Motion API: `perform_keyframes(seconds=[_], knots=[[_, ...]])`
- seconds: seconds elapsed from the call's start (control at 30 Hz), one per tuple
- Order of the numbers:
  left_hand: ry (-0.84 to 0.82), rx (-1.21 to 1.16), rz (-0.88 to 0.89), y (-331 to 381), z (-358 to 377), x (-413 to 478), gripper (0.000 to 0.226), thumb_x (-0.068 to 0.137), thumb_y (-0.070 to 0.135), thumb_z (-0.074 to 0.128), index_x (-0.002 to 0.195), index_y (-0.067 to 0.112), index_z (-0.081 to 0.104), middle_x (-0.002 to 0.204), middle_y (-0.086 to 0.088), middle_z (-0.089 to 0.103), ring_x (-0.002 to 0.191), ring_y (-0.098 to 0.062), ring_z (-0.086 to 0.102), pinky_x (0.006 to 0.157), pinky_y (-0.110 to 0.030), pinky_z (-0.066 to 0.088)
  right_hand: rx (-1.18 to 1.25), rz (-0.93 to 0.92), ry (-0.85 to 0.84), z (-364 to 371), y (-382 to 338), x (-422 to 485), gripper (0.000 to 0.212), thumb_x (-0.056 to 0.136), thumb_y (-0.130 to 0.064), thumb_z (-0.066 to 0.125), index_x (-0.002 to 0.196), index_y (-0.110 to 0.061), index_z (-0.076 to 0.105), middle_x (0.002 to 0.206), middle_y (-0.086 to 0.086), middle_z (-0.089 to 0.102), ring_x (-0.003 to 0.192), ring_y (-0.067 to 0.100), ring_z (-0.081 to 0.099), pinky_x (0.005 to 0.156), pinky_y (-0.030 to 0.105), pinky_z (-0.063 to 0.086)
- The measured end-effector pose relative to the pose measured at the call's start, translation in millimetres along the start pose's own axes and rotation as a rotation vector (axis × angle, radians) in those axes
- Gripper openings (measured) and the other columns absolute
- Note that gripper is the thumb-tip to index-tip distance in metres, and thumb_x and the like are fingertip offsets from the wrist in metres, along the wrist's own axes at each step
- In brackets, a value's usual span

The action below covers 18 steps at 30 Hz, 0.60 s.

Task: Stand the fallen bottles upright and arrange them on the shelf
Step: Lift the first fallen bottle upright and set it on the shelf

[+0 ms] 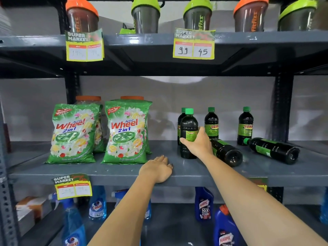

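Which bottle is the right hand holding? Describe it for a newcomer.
Find the middle shelf, right of the detergent bags. Among the dark green-capped bottles there, it is the front upright bottle, with the right hand around its label; two others lie fallen.

What we cannot make out on the shelves

Our right hand [197,142] covers part of the held bottle [189,128]'s label; a second bottle [181,118] hides mostly behind it. We cannot read the left price tag [84,50]'s faint figures. The frame's top edge crops the shaker cups [145,16].
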State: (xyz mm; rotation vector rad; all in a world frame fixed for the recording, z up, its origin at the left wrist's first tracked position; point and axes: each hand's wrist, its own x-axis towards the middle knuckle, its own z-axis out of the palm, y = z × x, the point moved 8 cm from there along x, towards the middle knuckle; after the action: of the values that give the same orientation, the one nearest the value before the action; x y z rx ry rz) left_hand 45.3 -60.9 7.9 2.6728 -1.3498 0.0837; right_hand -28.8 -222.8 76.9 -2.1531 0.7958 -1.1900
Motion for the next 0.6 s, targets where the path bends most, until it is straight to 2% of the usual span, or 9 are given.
perform_keyframes(seconds=[0.1, 0.23, 0.33, 0.5, 0.53, 0.6], knots=[[0.000, 0.007, -0.008, -0.2, 0.2, -0.4, 0.057, 0.102, 0.036, 0.018, 0.152, 0.008, 0.013, 0.161, -0.007, 0.008, 0.147, -0.019, 0.010, 0.118, -0.033, 0.011, 0.048, 0.015, -0.012, 2.4, 4.0, 0.0, 0.068, 0.067, -0.046, 0.082, 0.111, -0.017, 0.038, 0.106, 0.002, 0.054, 0.089, 0.024, 0.055, 0.071, 0.035, 0.043], [-0.005, 0.001, -0.014, -0.9, -0.1, 0.0, 0.057, 0.102, 0.036, 0.018, 0.152, 0.009, 0.013, 0.161, -0.007, 0.008, 0.147, -0.018, 0.009, 0.118, -0.033, 0.011, 0.309, 0.082, -0.159, 11.3, 5.4, 9.6, 0.080, 0.069, -0.035, 0.081, 0.132, -0.019, 0.034, 0.119, 0.001, 0.054, 0.108, 0.023, 0.055, 0.088, 0.039, 0.045], [-0.006, -0.002, -0.013, -0.2, 0.0, -0.8, 0.056, 0.102, 0.035, 0.018, 0.151, 0.008, 0.015, 0.161, -0.007, 0.008, 0.147, -0.018, 0.009, 0.118, -0.034, 0.011, 0.376, 0.117, -0.267, 13.4, 8.9, 9.0, 0.071, 0.076, -0.022, 0.078, 0.135, -0.022, 0.039, 0.115, -0.001, 0.059, 0.109, 0.021, 0.057, 0.091, 0.037, 0.045], [0.000, 0.003, -0.013, 0.7, -1.2, -1.7, 0.055, 0.102, 0.034, 0.018, 0.151, 0.009, 0.016, 0.161, -0.007, 0.009, 0.147, -0.018, 0.009, 0.118, -0.032, 0.010, 0.225, 0.031, -0.154, 4.7, 8.1, 3.3, 0.077, 0.062, -0.042, 0.088, 0.115, -0.020, 0.037, 0.110, 0.000, 0.057, 0.101, 0.022, 0.057, 0.082, 0.036, 0.045], [0.002, 0.004, -0.013, 1.1, -1.4, -2.2, 0.055, 0.103, 0.034, 0.018, 0.151, 0.009, 0.016, 0.161, -0.007, 0.009, 0.147, -0.018, 0.010, 0.117, -0.032, 0.010, 0.204, 0.022, -0.151, 4.3, 7.3, 2.9, 0.082, 0.060, -0.046, 0.088, 0.116, -0.020, 0.035, 0.112, 0.000, 0.056, 0.101, 0.022, 0.056, 0.083, 0.036, 0.045], [0.011, 0.005, -0.012, 1.1, -2.1, -2.5, 0.055, 0.103, 0.034, 0.019, 0.151, 0.009, 0.017, 0.161, -0.007, 0.010, 0.147, -0.018, 0.011, 0.117, -0.032, 0.011, 0.237, 0.027, -0.217, 6.7, 6.4, 4.7, 0.095, 0.059, -0.047, 0.088, 0.130, -0.020, 0.031, 0.121, -0.001, 0.052, 0.109, 0.020, 0.052, 0.092, 0.038, 0.045]])
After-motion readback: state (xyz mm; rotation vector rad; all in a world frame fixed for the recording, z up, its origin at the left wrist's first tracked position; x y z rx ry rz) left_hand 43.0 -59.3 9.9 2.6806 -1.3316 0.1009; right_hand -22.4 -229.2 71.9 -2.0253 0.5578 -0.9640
